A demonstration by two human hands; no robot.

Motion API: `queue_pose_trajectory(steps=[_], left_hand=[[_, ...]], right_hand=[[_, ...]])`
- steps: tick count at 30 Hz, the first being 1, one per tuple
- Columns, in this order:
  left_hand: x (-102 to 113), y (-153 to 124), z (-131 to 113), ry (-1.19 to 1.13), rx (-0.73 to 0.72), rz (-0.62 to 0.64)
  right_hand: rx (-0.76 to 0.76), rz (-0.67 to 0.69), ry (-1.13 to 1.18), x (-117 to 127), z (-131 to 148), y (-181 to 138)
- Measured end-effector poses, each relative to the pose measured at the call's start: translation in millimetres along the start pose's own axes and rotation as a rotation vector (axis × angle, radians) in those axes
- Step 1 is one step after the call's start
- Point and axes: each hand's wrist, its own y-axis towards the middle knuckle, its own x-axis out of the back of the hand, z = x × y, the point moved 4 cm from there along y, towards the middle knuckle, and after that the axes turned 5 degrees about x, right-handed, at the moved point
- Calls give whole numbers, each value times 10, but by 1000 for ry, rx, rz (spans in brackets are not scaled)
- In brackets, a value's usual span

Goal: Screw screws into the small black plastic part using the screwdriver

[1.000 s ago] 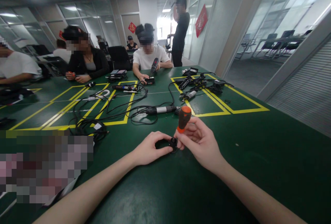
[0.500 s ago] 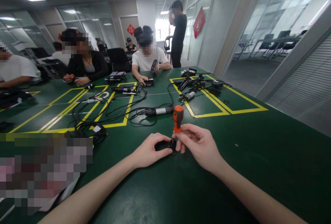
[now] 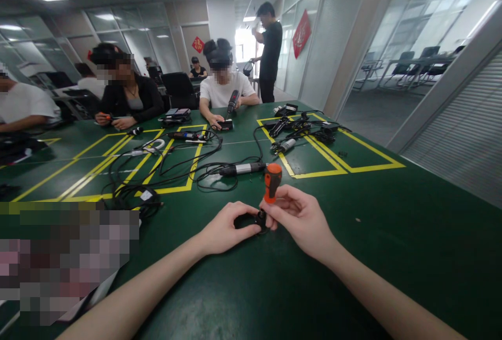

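An orange-handled screwdriver (image 3: 272, 181) stands nearly upright, its tip down in a small black part (image 3: 259, 219) that rests on the green table (image 3: 392, 235). My right hand (image 3: 301, 219) pinches the screwdriver low on its handle. My left hand (image 3: 225, 227) curls around the black part from the left and steadies it on the table. Most of the black part is hidden by my fingers.
Tangled black cables (image 3: 164, 165), a silver-and-black tool (image 3: 243, 168) and more tools (image 3: 301, 131) lie inside yellow taped boxes beyond my hands. Several people sit at the far and left sides; one stands at the back. A blurred patch covers the near left.
The screwdriver handle went from leaning right to almost upright and sits a little lower. My right fingers have shifted on it. My left hand has stayed on the black part.
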Motion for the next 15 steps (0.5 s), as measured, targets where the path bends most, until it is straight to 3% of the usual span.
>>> queue_pose_trajectory(steps=[7, 15], left_hand=[[-4, -2, 24, -7, 5, -14], [6, 4, -17, -16, 24, -7]], right_hand=[[24, 22, -24, -8, 21, -7], [3, -61, 6, 18, 31, 8]])
